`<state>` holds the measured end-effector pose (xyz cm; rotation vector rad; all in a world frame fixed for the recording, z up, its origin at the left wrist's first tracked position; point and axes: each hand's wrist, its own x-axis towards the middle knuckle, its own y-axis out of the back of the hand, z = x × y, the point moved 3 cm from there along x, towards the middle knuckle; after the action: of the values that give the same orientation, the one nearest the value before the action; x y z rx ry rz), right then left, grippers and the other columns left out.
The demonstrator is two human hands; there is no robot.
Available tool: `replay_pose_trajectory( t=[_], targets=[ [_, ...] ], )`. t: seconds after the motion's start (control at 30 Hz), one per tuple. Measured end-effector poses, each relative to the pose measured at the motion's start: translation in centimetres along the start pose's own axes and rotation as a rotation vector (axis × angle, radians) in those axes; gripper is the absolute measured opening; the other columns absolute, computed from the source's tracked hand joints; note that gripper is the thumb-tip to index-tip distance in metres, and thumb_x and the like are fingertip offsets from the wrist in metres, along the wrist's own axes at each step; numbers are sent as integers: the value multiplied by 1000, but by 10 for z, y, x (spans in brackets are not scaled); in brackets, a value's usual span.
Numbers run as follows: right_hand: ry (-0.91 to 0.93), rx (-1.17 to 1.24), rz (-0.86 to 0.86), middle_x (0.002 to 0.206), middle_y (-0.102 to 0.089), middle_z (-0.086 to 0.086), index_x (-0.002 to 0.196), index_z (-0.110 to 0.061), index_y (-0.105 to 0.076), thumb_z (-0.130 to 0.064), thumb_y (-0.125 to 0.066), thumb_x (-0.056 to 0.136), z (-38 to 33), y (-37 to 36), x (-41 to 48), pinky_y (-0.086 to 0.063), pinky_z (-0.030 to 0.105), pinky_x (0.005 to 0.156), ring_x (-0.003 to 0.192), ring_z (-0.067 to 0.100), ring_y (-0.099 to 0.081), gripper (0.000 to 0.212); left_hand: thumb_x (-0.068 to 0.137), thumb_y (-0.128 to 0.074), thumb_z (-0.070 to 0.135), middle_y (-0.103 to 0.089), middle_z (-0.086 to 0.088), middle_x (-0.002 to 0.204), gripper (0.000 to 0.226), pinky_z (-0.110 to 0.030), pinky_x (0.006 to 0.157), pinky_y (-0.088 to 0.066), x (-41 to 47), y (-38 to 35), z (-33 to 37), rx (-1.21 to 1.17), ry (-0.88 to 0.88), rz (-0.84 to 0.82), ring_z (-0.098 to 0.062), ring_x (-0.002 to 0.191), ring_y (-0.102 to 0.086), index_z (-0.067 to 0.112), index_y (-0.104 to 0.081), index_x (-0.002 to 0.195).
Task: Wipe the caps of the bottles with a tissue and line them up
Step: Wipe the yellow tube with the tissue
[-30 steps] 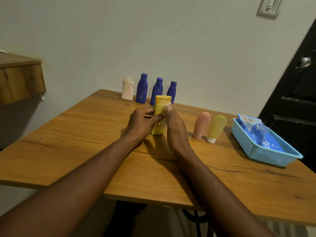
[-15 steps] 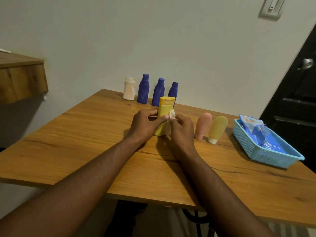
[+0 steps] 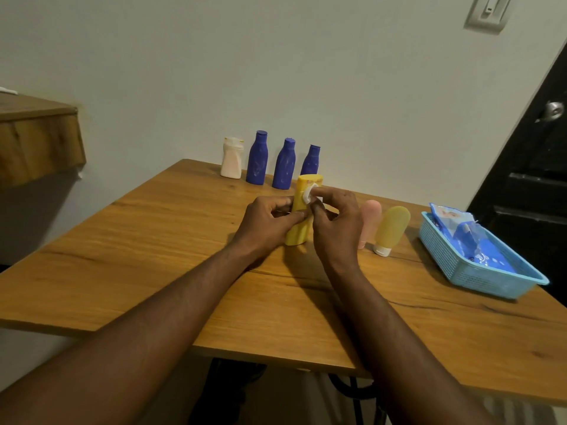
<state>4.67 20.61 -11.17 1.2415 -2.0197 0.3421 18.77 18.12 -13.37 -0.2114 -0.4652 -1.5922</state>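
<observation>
Now the tissue [image 3: 308,194] sits higher on the yellow bottle [image 3: 297,232] than before.

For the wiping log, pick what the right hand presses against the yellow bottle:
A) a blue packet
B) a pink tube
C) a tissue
C: the right hand pinches a tissue against the yellow bottle, which the left hand grips.

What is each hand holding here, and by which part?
The left hand grips the yellow bottle around its middle; the right hand pinches a white tissue, pressed against the bottle's upper side.
</observation>
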Motion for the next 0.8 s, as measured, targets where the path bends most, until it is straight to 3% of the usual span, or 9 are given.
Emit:
replay_pose_trajectory(
  t=[0.13,0.3,0.37,0.53,0.67,0.8],
  targets=[
    [-111,13,74,116,-68,-2,114,-18,-71,-14,-66,98,2,5,4,-54,12,81,102,3,-62,18,92,-74,28,-75,4,116,36,-47,88,-62,-1,-1,-1,-11,15,-6,-14,107,-71,18,-71,126],
    [225,-125,-103,116,-64,6,118,-10,-71,-1,-69,91,-13,-5,-8,-59,34,89,110,19,-62,28,97,-67,18,-77,8,100,17,-32,82,-59,-2,0,0,30,-4,-16,-11,100,-71,20,-76,111],
    [265,-180,-130,116,-64,10,119,-8,-71,0,-71,89,-16,-9,-8,-58,39,90,111,23,-61,31,97,-65,14,-76,8,92,15,-29,78,-57,-3,0,0,28,4,-2,-11,95,-71,20,-76,106],
    [174,-101,32,109,-67,5,111,-8,-73,-1,-65,93,-9,4,7,-57,25,82,101,15,-63,20,95,-71,25,-77,6,110,29,-42,90,-61,-1,-1,3,21,-41,-27,-11,105,-72,16,-73,123],
    [69,-68,92,110,-71,2,112,-9,-74,-8,-67,95,0,11,10,-55,17,81,101,12,-64,19,93,-73,29,-75,5,117,38,-46,90,-61,0,-1,0,37,-37,-15,-9,106,-71,15,-70,128],
    [258,-119,-12,109,-68,8,111,-8,-75,-1,-71,90,-10,5,2,-53,16,82,102,16,-63,23,95,-70,24,-75,6,116,30,-45,92,-60,0,-2,-1,21,-32,-33,-10,110,-70,18,-72,124]
  ],
)
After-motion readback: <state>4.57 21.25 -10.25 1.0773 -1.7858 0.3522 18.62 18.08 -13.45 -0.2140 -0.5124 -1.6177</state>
